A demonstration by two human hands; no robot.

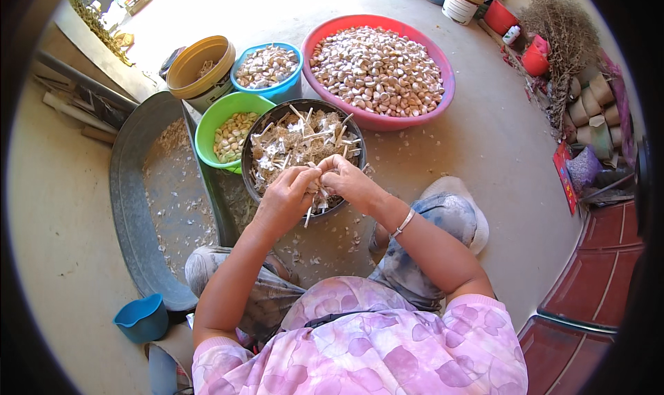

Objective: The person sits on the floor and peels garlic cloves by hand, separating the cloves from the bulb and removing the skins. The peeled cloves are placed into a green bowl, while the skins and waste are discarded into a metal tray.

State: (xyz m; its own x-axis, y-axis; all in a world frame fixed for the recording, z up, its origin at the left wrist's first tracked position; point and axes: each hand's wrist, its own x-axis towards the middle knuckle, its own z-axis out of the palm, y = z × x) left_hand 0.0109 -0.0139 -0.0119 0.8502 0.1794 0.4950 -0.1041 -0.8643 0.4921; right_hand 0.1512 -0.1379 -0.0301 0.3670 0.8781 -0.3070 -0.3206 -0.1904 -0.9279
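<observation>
My left hand (288,193) and my right hand (348,179) meet over the near rim of a black basin (361,141). Between their fingers they grip a garlic bulb (315,187), partly hidden, with a stalk pointing down. Dry garlic stalks, roots and papery skins (306,130) fill the basin. To its left, a green basin (205,130) contains peeled garlic cloves (236,133). Behind stand a blue bucket (295,81) of cloves in skin and a large red basin (448,86) heaped with garlic cloves (378,73).
A yellow-brown bucket (179,78) stands at the back left. A long grey metal tub (127,203) with skin scraps lies left, near a blue plastic scoop (142,322). Buckets, dry brush (560,26) and pots (596,96) line the right wall. Skin flakes litter the concrete floor (519,187).
</observation>
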